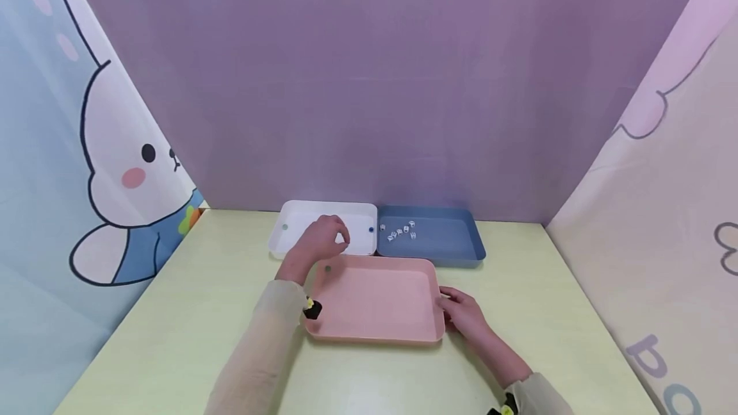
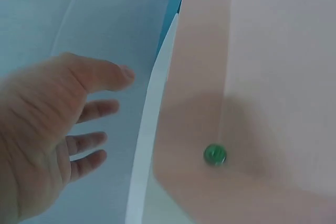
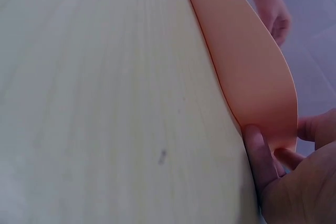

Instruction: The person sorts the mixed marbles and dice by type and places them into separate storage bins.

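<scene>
My left hand (image 1: pixel 324 239) hovers over the front of the white tray (image 1: pixel 300 207), with its fingers loosely bent. In the left wrist view its thumb and fingers (image 2: pixel 97 109) stand apart, and nothing shows between them. A green bead (image 1: pixel 328 268) lies in the far left corner of the pink tray (image 1: pixel 377 300). Inside the white tray are a pale green bead (image 1: pixel 285 227) at the left and a dark blue bead (image 1: pixel 371 230) at the right. My right hand (image 1: pixel 464 314) grips the pink tray's right wall, thumb over the rim and fingers against the outside.
A blue tray (image 1: pixel 450 235) stands right of the white one and holds several small white cubes with dark marks (image 1: pixel 400 232). Both stand behind the pink tray on the pale wood table (image 1: pixel 173 319). A purple cloth (image 1: pixel 375 82) rises behind, with printed cloths at both sides.
</scene>
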